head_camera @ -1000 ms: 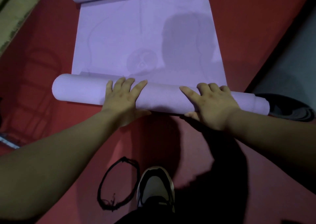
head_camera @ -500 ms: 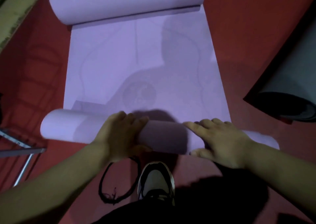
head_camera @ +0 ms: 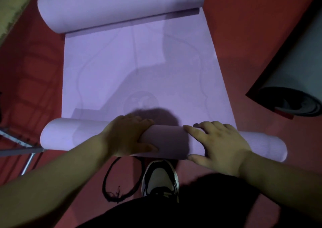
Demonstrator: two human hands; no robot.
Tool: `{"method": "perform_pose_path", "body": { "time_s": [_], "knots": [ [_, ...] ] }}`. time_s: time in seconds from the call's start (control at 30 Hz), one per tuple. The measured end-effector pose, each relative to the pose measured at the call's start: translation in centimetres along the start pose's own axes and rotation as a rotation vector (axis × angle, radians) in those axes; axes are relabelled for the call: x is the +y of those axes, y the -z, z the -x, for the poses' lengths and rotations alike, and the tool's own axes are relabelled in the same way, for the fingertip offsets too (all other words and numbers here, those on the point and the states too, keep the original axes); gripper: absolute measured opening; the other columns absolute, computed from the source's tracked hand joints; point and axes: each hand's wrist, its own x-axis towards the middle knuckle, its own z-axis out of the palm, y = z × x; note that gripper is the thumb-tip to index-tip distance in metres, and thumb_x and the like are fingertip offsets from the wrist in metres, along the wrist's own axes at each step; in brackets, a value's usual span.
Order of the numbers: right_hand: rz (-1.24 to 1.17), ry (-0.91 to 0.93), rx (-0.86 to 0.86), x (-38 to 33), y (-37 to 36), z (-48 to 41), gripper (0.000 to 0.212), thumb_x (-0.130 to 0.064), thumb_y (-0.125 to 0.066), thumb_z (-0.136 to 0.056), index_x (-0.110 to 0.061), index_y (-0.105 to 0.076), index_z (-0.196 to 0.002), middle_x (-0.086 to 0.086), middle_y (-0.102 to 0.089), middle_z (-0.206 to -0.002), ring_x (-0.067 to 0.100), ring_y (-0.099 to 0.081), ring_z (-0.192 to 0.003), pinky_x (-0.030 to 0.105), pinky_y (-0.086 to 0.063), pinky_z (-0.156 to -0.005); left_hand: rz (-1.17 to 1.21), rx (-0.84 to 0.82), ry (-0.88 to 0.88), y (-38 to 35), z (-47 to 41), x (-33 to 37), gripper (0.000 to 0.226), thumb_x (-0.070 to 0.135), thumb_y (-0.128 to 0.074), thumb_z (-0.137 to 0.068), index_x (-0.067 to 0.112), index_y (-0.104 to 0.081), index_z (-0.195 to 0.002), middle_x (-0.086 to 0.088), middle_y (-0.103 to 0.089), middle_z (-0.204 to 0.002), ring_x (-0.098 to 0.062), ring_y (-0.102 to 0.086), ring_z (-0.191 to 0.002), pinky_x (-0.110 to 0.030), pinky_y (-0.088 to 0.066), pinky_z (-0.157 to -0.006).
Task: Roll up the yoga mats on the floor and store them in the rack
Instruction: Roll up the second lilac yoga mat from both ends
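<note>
Yoga-mat rolling, viewed from the head camera. A lilac yoga mat lies lengthwise on the red floor, its flat middle stretch running away from the person. The near roll of the mat lies crosswise just ahead of a black-and-white shoe. The far end curls up into a second, thicker roll. Both hands rest on the near roll, apart from each other, with a bare stretch of roll between them. The left hand wraps the roll: the fingers curve over its top and the thumb lies against its near face. The right hand lies flatter, with the fingers spread and nearly straight across the top and the thumb along the lower near edge. A loop of black cord lies on the floor just left of the shoe. At the right edge, a grey mat with a dark rolled end lies well apart from the lilac one. At the left edge, part of a metal frame shows close to the left end of the near roll.
</note>
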Motion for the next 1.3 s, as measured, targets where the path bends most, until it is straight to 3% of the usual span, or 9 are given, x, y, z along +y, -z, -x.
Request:
{"method": "perform_pose_path", "body": {
  "time_s": [0.13,0.2,0.37,0.5,0.63,0.7,1.0,1.13,1.3],
  "knots": [
    [-0.023,-0.015,-0.114,0.5,1.2,-1.0,0.085,-0.087,-0.032,-0.081,-0.048,-0.023,-0.155,-0.006,-0.055,-0.131,0.025,-0.056,-0.112,0.044,-0.047,-0.090,0.024,-0.015,0.013,0.8,-0.3,-0.2,0.098,0.102,-0.026,-0.069,0.046,-0.031,-0.151,0.008,-0.059,-0.137,-0.022,-0.056,-0.124,-0.039,-0.045,-0.099],
    [-0.052,-0.025,-0.159,0.6,1.7,-1.5,0.084,-0.087,-0.032,-0.080,-0.051,-0.017,-0.155,-0.007,-0.052,-0.132,0.024,-0.054,-0.116,0.043,-0.045,-0.094,-0.014,0.075,0.032,0.4,0.0,0.0,0.102,0.100,-0.020,-0.072,0.041,-0.031,-0.155,0.003,-0.056,-0.143,-0.026,-0.056,-0.124,-0.042,-0.045,-0.100],
    [-0.147,-0.029,-0.237,1.9,2.3,-3.0,0.081,-0.089,-0.035,-0.081,-0.056,-0.016,-0.152,-0.010,-0.053,-0.131,0.022,-0.053,-0.122,0.046,-0.046,-0.100,-0.090,0.331,0.024,-1.9,1.2,1.7,0.097,0.092,-0.045,-0.078,0.026,-0.049,-0.149,-0.010,-0.065,-0.124,-0.037,-0.064,-0.102,-0.048,-0.049,-0.084],
    [-0.149,-0.024,-0.221,2.1,2.8,-3.5,0.082,-0.087,-0.032,-0.079,-0.051,-0.023,-0.152,-0.008,-0.054,-0.131,0.023,-0.054,-0.121,0.046,-0.047,-0.099,-0.109,0.272,0.044,-0.9,0.3,1.3,0.096,0.095,-0.039,-0.078,0.030,-0.051,-0.147,-0.007,-0.069,-0.120,-0.036,-0.066,-0.096,-0.045,-0.049,-0.079],
    [0.014,0.058,-0.016,0.8,2.1,-2.5,0.091,-0.080,-0.047,-0.077,-0.031,-0.038,-0.153,0.006,-0.055,-0.131,0.034,-0.056,-0.106,0.048,-0.050,-0.086,-0.095,0.203,0.063,0.4,-0.7,0.7,0.097,0.096,-0.032,-0.076,0.033,-0.049,-0.148,-0.003,-0.070,-0.114,-0.034,-0.068,-0.093,-0.044,-0.052,-0.079],
    [0.069,0.075,0.014,0.0,1.2,-2.2,0.097,-0.082,-0.051,-0.075,-0.026,-0.036,-0.153,0.010,-0.054,-0.134,0.037,-0.056,-0.106,0.050,-0.048,-0.085,-0.090,0.181,0.075,0.9,-1.1,0.5,0.097,0.098,-0.028,-0.074,0.036,-0.047,-0.147,-0.001,-0.069,-0.110,-0.033,-0.067,-0.093,-0.043,-0.052,-0.080],
    [0.039,0.030,-0.076,0.7,2.0,-3.6,0.098,-0.086,-0.045,-0.073,-0.041,-0.021,-0.157,0.003,-0.053,-0.136,0.032,-0.055,-0.114,0.046,-0.048,-0.091,-0.070,0.239,0.049,1.2,-1.3,-0.3,0.095,0.095,-0.036,-0.076,0.039,-0.039,-0.153,0.003,-0.063,-0.112,-0.028,-0.063,-0.104,-0.043,-0.049,-0.087],
    [-0.014,0.028,-0.132,1.8,2.8,-5.0,0.100,-0.089,-0.043,-0.073,-0.045,-0.014,-0.157,-0.001,-0.052,-0.134,0.029,-0.054,-0.118,0.046,-0.049,-0.093,-0.160,0.324,0.023,0.1,-0.6,0.0,0.102,0.095,-0.047,-0.073,0.029,-0.045,-0.151,-0.007,-0.063,-0.120,-0.036,-0.063,-0.099,-0.048,-0.048,-0.083],
    [-0.057,0.023,-0.155,2.0,3.0,-5.5,0.098,-0.088,-0.049,-0.074,-0.046,-0.014,-0.156,-0.003,-0.052,-0.132,0.027,-0.054,-0.119,0.044,-0.050,-0.094,-0.117,0.311,0.062,0.7,-1.3,0.1,0.099,0.097,-0.047,-0.070,0.032,-0.051,-0.145,-0.001,-0.066,-0.107,-0.033,-0.065,-0.090,-0.044,-0.047,-0.078]
  ]
}}
